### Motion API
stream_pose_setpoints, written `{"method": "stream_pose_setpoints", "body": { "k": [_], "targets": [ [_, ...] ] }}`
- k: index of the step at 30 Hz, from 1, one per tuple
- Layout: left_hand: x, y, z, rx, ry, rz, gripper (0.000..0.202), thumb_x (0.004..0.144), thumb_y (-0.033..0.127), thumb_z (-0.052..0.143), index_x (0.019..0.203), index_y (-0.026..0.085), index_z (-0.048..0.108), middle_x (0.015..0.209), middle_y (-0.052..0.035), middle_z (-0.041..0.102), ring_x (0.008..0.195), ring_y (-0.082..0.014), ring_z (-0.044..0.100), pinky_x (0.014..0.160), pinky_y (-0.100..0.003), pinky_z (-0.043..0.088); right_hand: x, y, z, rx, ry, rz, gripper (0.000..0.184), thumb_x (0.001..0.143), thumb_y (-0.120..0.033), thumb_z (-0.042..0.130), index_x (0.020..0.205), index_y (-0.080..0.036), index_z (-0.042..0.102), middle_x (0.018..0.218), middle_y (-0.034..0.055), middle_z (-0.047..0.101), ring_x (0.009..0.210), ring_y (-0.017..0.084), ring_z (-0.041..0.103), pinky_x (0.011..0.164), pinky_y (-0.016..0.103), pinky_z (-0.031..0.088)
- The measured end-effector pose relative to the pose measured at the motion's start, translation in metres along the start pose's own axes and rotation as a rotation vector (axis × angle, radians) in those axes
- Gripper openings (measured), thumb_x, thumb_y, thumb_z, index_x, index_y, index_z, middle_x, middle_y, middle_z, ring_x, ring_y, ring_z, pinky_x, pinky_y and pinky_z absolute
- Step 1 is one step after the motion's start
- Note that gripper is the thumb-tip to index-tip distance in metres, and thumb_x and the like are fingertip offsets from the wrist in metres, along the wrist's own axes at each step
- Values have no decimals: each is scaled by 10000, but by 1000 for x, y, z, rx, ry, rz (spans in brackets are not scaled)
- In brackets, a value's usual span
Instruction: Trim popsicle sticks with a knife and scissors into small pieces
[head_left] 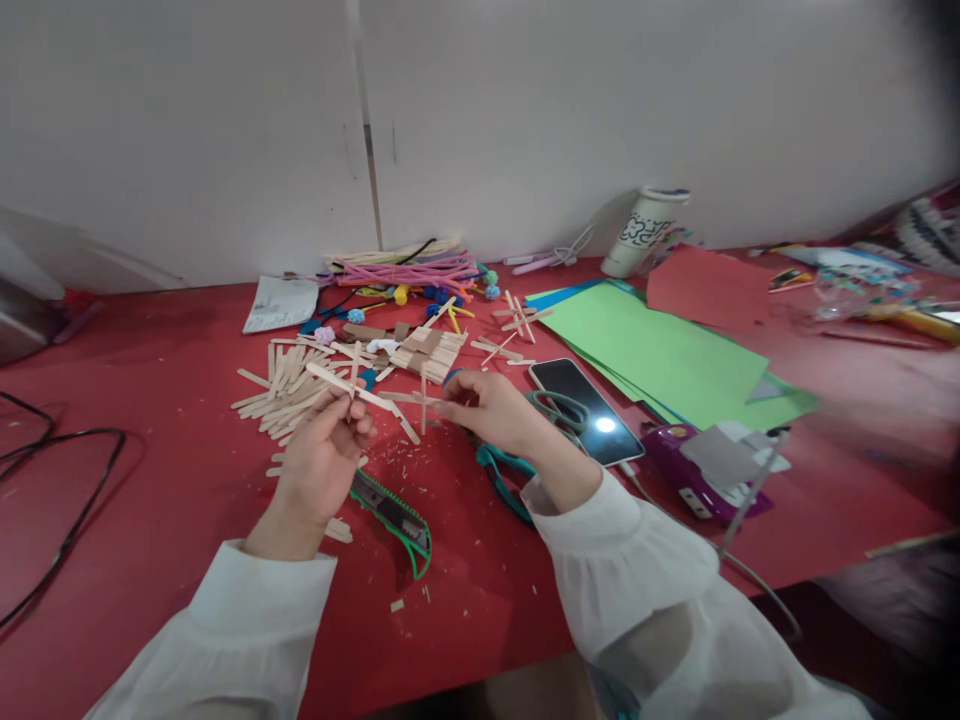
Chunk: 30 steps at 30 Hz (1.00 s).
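My left hand (322, 455) is closed in a pinch on a long wooden craft stick (346, 385) that slants up to the left. My right hand (491, 408) is closed on a small cross of wooden sticks (422, 399), held just right of the left hand above the red table (172, 470). A loose pile of craft sticks (289, 395) lies behind the left hand. A green utility knife (394, 515) rests on the table below the left hand. Teal-handled scissors (517, 470) lie under my right wrist.
A black phone (585, 410) lies right of my right hand. Green and blue paper sheets (660, 350), a purple glue gun (697, 470), pink pipe cleaners (409, 270) and a white cup (641, 232) sit further back. A black cable (67, 480) loops at left. Wood scraps litter the table.
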<state>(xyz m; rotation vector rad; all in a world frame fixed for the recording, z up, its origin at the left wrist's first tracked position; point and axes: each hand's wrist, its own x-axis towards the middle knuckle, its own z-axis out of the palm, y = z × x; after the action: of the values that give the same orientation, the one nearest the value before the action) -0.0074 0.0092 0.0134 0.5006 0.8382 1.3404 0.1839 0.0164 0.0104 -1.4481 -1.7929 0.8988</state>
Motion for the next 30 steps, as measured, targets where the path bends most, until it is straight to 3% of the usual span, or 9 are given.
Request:
{"method": "stream_pose_setpoints", "body": {
  "k": [4,8,22,30],
  "targets": [
    [-1,-1,1,-20,8,-6,136,750,70,495,647,154,525,522,37,504,485,-68,504,522,-177,464,-1,-1,3,404,-21,60,202,712,-358,630,684,-180,539,561,-53,511,501,77,413,523,240,323],
    [-1,-1,1,-36,-1,-24,187,774,64,470,614,154,506,526,34,512,506,-78,530,582,-213,510,-2,-4,6,665,-46,136,198,683,-344,649,679,-166,563,621,-31,583,563,77,494,581,236,368],
    [0,1,-3,-91,-18,-34,212,793,80,475,594,146,506,549,40,491,513,-69,519,604,-221,536,-1,-6,11,1068,-44,299,154,653,-231,669,652,-171,528,626,-9,651,563,122,646,540,223,484],
    [0,1,-1,-77,-14,-44,190,783,99,514,601,151,499,552,46,478,517,-65,507,599,-208,519,0,-8,12,1101,-37,302,99,683,-185,637,655,-164,544,602,2,654,551,114,641,588,241,531]
  ]
}}
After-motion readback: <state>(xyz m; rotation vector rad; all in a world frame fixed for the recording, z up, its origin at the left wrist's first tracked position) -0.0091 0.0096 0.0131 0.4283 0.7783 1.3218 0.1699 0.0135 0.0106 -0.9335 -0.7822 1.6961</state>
